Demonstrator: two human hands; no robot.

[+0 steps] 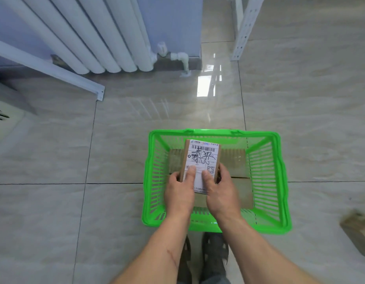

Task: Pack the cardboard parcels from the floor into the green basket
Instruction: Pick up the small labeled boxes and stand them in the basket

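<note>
A green basket [279, 181] stands on the tiled floor in front of me. Both hands hold a small cardboard parcel [202, 158] with a white shipping label above the basket's inside. My left hand [180, 191] grips its near left side, thumb on the label. My right hand [220, 191] grips its near right side, thumb on the label too. Flat cardboard parcels [236, 160] lie on the basket's bottom under the held one. Another cardboard parcel [357, 228] lies blurred on the floor at the right edge.
A white radiator [91, 37] and its pipe stand against the wall at the back left. A white metal bar [54, 68] slants to the floor at left. A white rack leg [242, 33] stands at the back right. My shoes [206, 259] are just behind the basket.
</note>
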